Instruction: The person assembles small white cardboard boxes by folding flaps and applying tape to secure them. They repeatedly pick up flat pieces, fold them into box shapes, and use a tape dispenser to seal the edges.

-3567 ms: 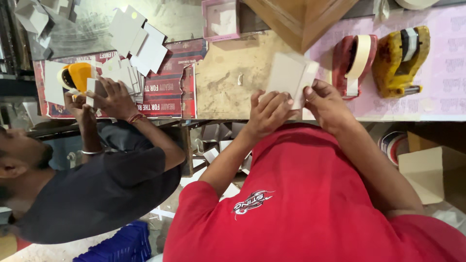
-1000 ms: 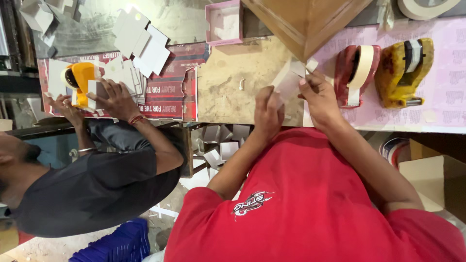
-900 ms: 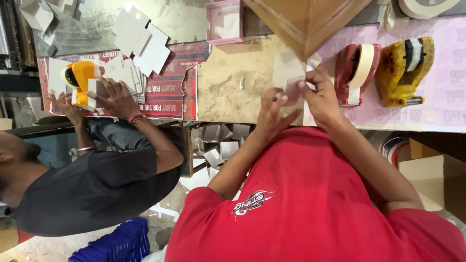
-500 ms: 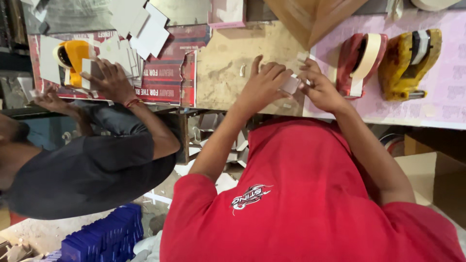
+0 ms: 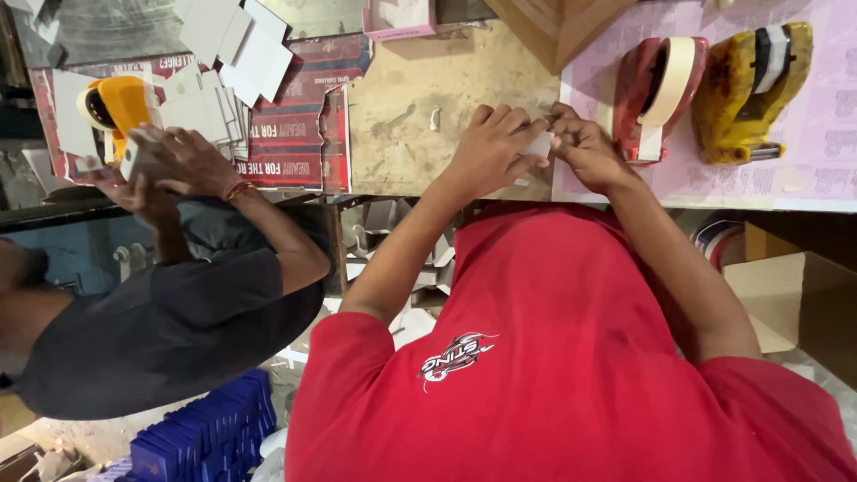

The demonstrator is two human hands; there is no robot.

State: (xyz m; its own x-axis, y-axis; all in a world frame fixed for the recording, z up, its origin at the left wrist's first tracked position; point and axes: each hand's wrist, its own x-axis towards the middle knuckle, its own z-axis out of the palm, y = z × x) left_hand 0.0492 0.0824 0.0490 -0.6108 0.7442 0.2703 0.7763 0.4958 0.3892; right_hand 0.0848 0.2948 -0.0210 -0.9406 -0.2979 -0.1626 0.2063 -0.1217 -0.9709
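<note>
my left hand (image 5: 489, 147): fingers curled down over a small white card piece (image 5: 538, 144), pinning it flat on the worn wooden benchtop (image 5: 402, 125)
my right hand (image 5: 585, 152): closed in a pinch on the card's other edge, thumb and fingertips working it
card piece: right between my two hands, just left of the red tape dispenser (image 5: 652, 94), mostly hidden by my fingers
red tape dispenser: sits on the pink sheet (image 5: 803, 170), with the yellow dispenser (image 5: 745, 89) just past it on the far side from my hands
doing it well, I reckon: keep the left hand pressing firm so the card can't skate, and crease with the fingertips, not the nails
co-worker's hands (image 5: 165, 165): well left of the red dispenser, busy with an orange dispenser (image 5: 116, 103) and loose white cards (image 5: 237, 45)
</note>
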